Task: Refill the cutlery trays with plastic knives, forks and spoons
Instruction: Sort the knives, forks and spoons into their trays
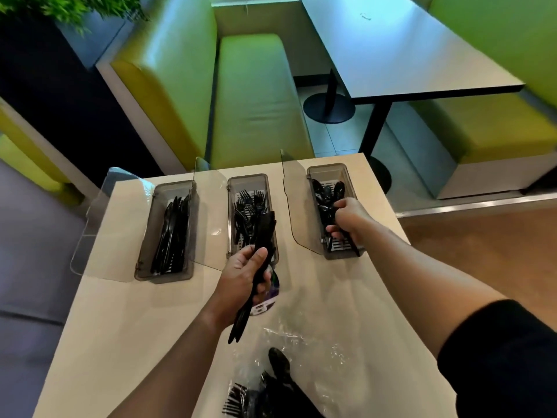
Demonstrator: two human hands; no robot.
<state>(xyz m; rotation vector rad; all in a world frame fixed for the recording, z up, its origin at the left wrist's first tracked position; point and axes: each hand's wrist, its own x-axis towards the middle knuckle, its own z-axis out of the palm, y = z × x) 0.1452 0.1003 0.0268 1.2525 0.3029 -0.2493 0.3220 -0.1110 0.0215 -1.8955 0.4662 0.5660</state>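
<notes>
Three smoky plastic trays with raised clear lids sit in a row on a beige counter [120, 312]. The left tray [147, 236] holds black knives, the middle tray [231, 206] black forks, the right tray [346, 173] black spoons. My left hand [241, 279] grips a bundle of black cutlery [262, 233] over the near end of the middle tray. My right hand [349, 221] is over the right tray, closed on a few black spoon handles [354, 247]. A clear plastic bag [301, 351] with more black forks and spoons lies at the counter's near edge.
Three clear hinged lids [96, 218] stand open to the left of each tray. A round sticker [266, 306] lies under my left hand. Beyond the counter are green booth seats [253, 95] and a grey table [401, 49].
</notes>
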